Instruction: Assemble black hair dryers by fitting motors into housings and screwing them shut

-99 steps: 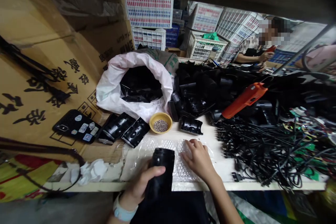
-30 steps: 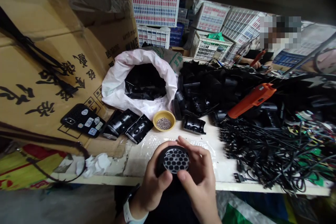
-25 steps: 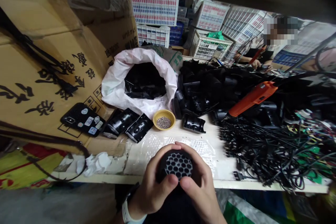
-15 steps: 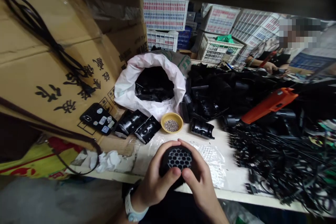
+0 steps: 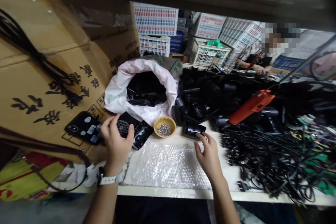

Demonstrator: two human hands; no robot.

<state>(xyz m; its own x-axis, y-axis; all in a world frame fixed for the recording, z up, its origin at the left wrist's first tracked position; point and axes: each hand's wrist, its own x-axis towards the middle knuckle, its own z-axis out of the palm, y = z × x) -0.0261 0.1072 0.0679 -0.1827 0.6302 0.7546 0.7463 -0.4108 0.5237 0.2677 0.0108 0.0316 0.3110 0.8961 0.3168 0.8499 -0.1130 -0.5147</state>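
My left hand (image 5: pixel 117 140), with a pale watch strap at the wrist, has its thumb and fingers around a black round part with a honeycomb grille (image 5: pixel 123 128). It is over the left side of the bench, beside a black half-shell housing (image 5: pixel 142 135). My right hand (image 5: pixel 207 150) has its thumb and fingers apart, with the fingertips at the near right edge of another black half-shell housing (image 5: pixel 193 129). Between the hands stands a yellow bowl (image 5: pixel 172 123) holding many small metal screws.
A white sack (image 5: pixel 115 92) of black parts stands behind the bowl. An orange electric screwdriver (image 5: pixel 250 107) hangs over piled black housings and cables (image 5: pixel 270 157). Bubble wrap (image 5: pixel 168 168) covers the bench front. A phone (image 5: pixel 83 127) lies left. Another person works at far right.
My hands have separated. The left one carried the honeycomb-grille part forward and left; the right one let go of it and reached forward to the right-hand half-shell. The view shifted slightly.
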